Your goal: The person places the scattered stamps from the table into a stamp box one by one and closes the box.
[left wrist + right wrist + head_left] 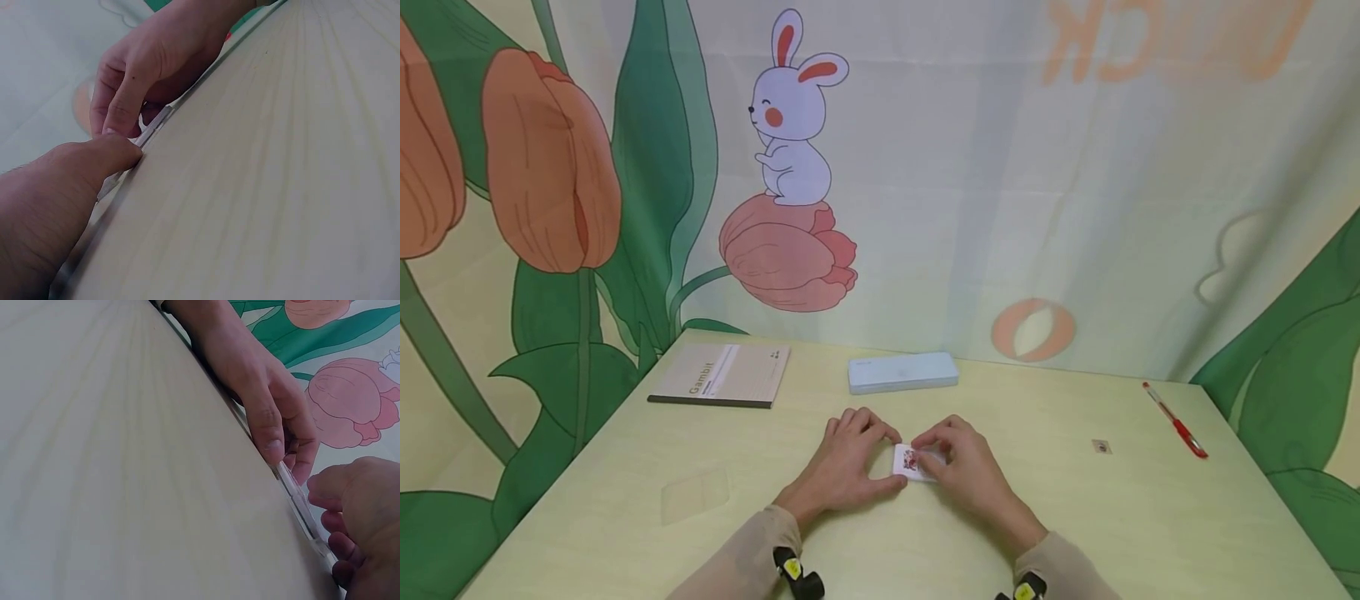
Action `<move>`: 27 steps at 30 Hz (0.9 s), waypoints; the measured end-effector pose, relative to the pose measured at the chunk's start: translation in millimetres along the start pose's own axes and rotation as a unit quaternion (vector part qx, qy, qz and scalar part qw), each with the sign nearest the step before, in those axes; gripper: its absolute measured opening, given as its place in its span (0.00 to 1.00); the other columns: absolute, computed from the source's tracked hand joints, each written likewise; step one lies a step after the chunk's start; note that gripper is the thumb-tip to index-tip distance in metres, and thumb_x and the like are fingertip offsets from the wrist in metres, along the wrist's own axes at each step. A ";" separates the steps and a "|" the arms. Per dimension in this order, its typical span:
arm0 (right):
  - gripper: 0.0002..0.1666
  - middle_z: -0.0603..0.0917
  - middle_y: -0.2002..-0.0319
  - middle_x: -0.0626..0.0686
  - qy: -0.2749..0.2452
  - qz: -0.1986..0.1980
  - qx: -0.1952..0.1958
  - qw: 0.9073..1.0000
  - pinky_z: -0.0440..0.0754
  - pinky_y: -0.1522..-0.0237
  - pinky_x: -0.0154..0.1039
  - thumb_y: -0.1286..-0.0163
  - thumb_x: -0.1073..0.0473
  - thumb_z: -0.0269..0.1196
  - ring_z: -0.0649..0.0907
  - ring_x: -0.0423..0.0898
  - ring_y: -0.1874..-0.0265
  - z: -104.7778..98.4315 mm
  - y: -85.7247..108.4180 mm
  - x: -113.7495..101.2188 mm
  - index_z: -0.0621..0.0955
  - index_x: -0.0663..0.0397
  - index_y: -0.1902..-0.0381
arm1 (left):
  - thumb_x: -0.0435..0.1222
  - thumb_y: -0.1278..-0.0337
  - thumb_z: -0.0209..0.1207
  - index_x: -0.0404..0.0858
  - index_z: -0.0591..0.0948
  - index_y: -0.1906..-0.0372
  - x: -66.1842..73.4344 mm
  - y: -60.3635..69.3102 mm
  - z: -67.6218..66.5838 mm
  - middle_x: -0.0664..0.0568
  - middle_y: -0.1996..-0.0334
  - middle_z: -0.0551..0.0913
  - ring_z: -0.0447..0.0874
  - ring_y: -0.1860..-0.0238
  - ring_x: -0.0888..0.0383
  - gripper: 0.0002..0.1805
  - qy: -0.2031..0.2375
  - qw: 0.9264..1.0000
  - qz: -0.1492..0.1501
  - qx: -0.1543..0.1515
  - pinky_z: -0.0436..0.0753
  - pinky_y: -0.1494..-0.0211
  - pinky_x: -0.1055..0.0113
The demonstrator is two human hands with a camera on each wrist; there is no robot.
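Note:
A small white flat case [900, 463] with a red picture [911, 460] on it lies on the table between the two hands. My left hand [850, 462] grips its left end, thumb at the near edge and a finger at the far edge. Over the right part of the case, my right hand [973, 471] has thumb and fingertips bent down onto its top; whether they pinch anything is hidden. Seen edge-on in the left wrist view, the case [150, 128] lies flat under both hands, as does the case [299, 499] in the right wrist view.
A notebook [700, 375] lies at the back left and a pale blue box [903, 372] at the back middle. A clear plastic piece [695, 496] is on the left. To the right are a small square sticker [1101, 447] and a red pen [1180, 425].

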State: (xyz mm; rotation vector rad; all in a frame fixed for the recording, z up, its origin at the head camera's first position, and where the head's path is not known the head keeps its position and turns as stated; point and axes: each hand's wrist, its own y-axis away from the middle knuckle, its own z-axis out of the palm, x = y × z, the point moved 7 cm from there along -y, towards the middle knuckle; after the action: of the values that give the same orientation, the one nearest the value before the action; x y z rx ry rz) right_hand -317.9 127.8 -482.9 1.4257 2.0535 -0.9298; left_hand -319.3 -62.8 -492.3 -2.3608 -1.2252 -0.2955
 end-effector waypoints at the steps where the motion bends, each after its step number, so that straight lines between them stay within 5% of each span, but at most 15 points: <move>1: 0.07 0.83 0.59 0.43 -0.002 0.000 0.002 1.000 0.78 0.54 0.39 0.30 0.61 0.80 0.80 0.42 0.59 -0.5 0.1 -0.1 0.94 0.42 0.58 | 0.62 0.39 0.71 0.54 0.85 0.38 -0.2 0.0 0.1 0.57 0.43 0.77 0.70 0.41 0.54 0.29 0.000 1.000 0.000 0.000 0.67 0.38 0.52; 9: 0.09 0.84 0.54 0.46 -0.019 0.029 0.016 0.999 0.79 0.51 0.43 0.25 0.59 0.76 0.81 0.45 0.54 -21.3 -1.9 6.6 0.93 0.43 0.50 | 0.61 0.39 0.72 0.55 0.85 0.39 -0.4 0.5 0.7 0.58 0.45 0.77 0.70 0.42 0.55 0.28 0.005 1.000 -0.002 0.000 0.67 0.40 0.53; 19: 0.14 0.89 0.46 0.53 -0.021 -0.029 0.130 0.991 0.78 0.57 0.34 0.20 0.58 0.72 0.83 0.42 0.55 -127.9 3.3 38.6 0.89 0.51 0.41 | 0.62 0.41 0.72 0.56 0.84 0.40 -0.4 0.9 0.3 0.58 0.44 0.76 0.70 0.41 0.55 0.28 0.007 1.000 -0.006 -0.002 0.66 0.38 0.54; 27: 0.22 0.86 0.45 0.46 -0.002 0.003 0.159 0.987 0.76 0.55 0.27 0.20 0.53 0.72 0.81 0.36 0.52 -189.4 22.8 72.6 0.85 0.51 0.32 | 0.61 0.41 0.73 0.55 0.85 0.40 2.2 0.8 -0.7 0.57 0.45 0.77 0.71 0.41 0.54 0.27 0.010 1.000 -0.001 0.005 0.67 0.39 0.52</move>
State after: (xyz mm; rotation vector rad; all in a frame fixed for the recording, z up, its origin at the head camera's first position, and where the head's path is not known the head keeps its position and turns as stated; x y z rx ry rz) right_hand -321.8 320.3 -415.0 1.5825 1.9599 -1.3024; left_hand -317.3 -62.0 -491.1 -2.3428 -1.2155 -0.3128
